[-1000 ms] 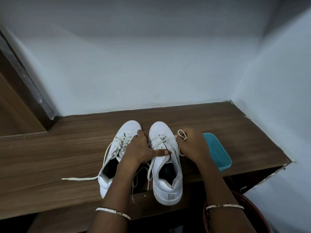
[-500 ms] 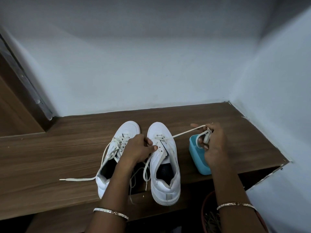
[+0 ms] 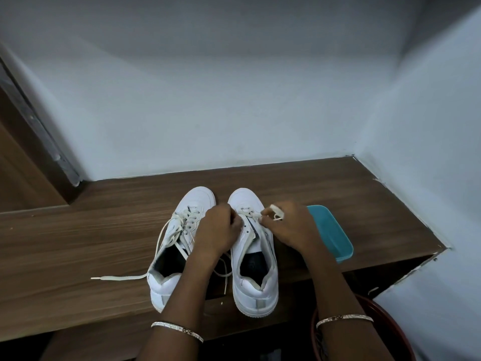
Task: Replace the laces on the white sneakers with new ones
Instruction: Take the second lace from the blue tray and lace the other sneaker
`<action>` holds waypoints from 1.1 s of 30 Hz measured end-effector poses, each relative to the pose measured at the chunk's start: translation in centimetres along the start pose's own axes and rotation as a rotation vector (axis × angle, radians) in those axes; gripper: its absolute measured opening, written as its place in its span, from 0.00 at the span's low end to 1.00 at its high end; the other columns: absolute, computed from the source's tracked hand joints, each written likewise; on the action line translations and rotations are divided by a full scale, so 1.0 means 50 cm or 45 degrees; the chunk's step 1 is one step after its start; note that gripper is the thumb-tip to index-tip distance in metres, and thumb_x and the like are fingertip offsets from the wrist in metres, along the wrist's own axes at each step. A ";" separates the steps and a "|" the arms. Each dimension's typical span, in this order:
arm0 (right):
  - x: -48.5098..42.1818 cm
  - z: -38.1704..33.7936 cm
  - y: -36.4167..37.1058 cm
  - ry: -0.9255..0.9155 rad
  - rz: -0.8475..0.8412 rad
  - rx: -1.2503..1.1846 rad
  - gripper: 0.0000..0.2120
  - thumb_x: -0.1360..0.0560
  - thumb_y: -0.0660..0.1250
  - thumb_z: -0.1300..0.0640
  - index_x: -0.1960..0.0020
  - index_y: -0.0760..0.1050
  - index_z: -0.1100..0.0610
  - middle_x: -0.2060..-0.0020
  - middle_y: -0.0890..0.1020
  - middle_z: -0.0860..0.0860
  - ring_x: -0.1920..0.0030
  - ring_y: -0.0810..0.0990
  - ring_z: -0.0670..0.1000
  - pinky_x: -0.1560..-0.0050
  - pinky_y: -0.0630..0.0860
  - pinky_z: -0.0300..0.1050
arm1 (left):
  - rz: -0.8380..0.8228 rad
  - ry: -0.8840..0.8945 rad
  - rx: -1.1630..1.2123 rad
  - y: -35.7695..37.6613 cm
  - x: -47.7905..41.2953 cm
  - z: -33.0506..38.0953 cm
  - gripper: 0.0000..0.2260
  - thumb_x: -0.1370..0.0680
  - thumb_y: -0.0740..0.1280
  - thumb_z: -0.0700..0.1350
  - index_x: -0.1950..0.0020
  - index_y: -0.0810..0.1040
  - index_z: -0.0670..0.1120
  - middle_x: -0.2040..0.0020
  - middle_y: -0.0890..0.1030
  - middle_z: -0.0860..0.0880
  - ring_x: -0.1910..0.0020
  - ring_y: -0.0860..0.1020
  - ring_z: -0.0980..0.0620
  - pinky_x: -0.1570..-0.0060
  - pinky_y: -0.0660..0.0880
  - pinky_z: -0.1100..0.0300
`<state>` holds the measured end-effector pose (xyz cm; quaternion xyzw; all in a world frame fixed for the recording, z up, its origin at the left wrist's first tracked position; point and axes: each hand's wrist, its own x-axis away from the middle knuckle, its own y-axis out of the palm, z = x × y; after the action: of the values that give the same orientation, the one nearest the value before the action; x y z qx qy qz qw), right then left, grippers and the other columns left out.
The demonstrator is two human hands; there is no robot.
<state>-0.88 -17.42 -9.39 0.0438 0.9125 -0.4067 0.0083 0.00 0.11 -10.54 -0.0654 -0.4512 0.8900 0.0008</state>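
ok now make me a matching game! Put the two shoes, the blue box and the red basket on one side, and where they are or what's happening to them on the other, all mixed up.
Things:
1. left sneaker
2. right sneaker
3. teal container
4. red basket

Places and states:
A. low down, below the front edge of the wooden shelf
B. left hand grips it, right hand pinches its lace
C. on the wooden shelf, right of the right hand
D. its lace end trails out to the left

Pairs: 1-D; 2-B; 3-C; 4-A
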 end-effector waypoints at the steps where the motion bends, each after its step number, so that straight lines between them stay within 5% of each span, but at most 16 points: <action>1: 0.001 0.000 0.002 -0.026 -0.034 0.074 0.11 0.29 0.73 0.46 0.62 0.81 0.54 0.68 0.82 0.49 0.64 0.80 0.50 0.63 0.73 0.45 | -0.036 -0.034 0.073 0.001 -0.001 -0.001 0.12 0.22 0.63 0.43 0.61 0.74 0.36 0.64 0.78 0.41 0.65 0.75 0.45 0.64 0.70 0.52; 4: -0.005 0.010 0.004 0.006 -0.010 0.159 0.14 0.29 0.72 0.47 0.64 0.78 0.57 0.69 0.80 0.50 0.64 0.79 0.52 0.63 0.74 0.48 | -0.109 -0.226 0.277 -0.004 -0.004 -0.007 0.14 0.20 0.58 0.43 0.66 0.67 0.41 0.67 0.73 0.44 0.66 0.69 0.48 0.66 0.63 0.55; 7: -0.010 0.013 0.007 0.066 0.071 0.082 0.12 0.30 0.69 0.49 0.65 0.76 0.57 0.71 0.78 0.49 0.65 0.78 0.52 0.62 0.74 0.49 | -0.110 -0.337 0.383 -0.004 -0.010 -0.019 0.14 0.19 0.56 0.44 0.64 0.70 0.42 0.65 0.75 0.44 0.63 0.72 0.45 0.60 0.68 0.53; 12: -0.007 0.004 0.020 0.107 0.092 -0.069 0.14 0.30 0.67 0.51 0.68 0.71 0.59 0.75 0.73 0.48 0.70 0.72 0.49 0.66 0.67 0.45 | -0.153 -0.170 0.373 -0.004 -0.005 -0.019 0.15 0.19 0.63 0.55 0.57 0.77 0.45 0.60 0.81 0.50 0.58 0.79 0.49 0.56 0.72 0.54; 16: -0.003 0.001 0.018 0.162 0.045 -0.204 0.12 0.30 0.68 0.53 0.69 0.73 0.58 0.76 0.72 0.46 0.71 0.71 0.47 0.65 0.67 0.45 | -0.213 -0.106 0.261 -0.006 -0.006 -0.026 0.08 0.24 0.71 0.50 0.61 0.78 0.50 0.61 0.81 0.55 0.57 0.79 0.54 0.55 0.74 0.58; 22: 0.008 0.000 0.021 0.212 0.086 -0.282 0.11 0.31 0.68 0.55 0.67 0.76 0.62 0.79 0.68 0.45 0.73 0.67 0.47 0.67 0.65 0.44 | -0.261 -0.164 0.242 -0.015 0.000 -0.013 0.14 0.19 0.63 0.46 0.53 0.78 0.34 0.60 0.79 0.42 0.60 0.76 0.47 0.59 0.70 0.55; 28: 0.007 -0.001 0.029 0.271 0.139 -0.410 0.10 0.30 0.67 0.56 0.68 0.78 0.60 0.79 0.73 0.47 0.75 0.70 0.48 0.66 0.70 0.47 | -0.193 -0.315 0.414 0.004 0.003 -0.016 0.12 0.18 0.57 0.47 0.57 0.70 0.42 0.61 0.73 0.48 0.61 0.70 0.48 0.60 0.66 0.54; 33: 0.014 -0.001 0.031 0.317 0.168 -0.486 0.10 0.30 0.67 0.57 0.69 0.78 0.59 0.79 0.74 0.47 0.79 0.68 0.46 0.69 0.68 0.43 | -0.043 -0.269 0.390 0.021 0.020 -0.011 0.11 0.17 0.56 0.47 0.51 0.71 0.40 0.56 0.77 0.45 0.57 0.74 0.46 0.57 0.68 0.54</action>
<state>-1.45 -16.32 -10.54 0.1508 0.9620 -0.2167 -0.0697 -0.86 0.01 -11.83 0.0370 -0.3089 0.9501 -0.0218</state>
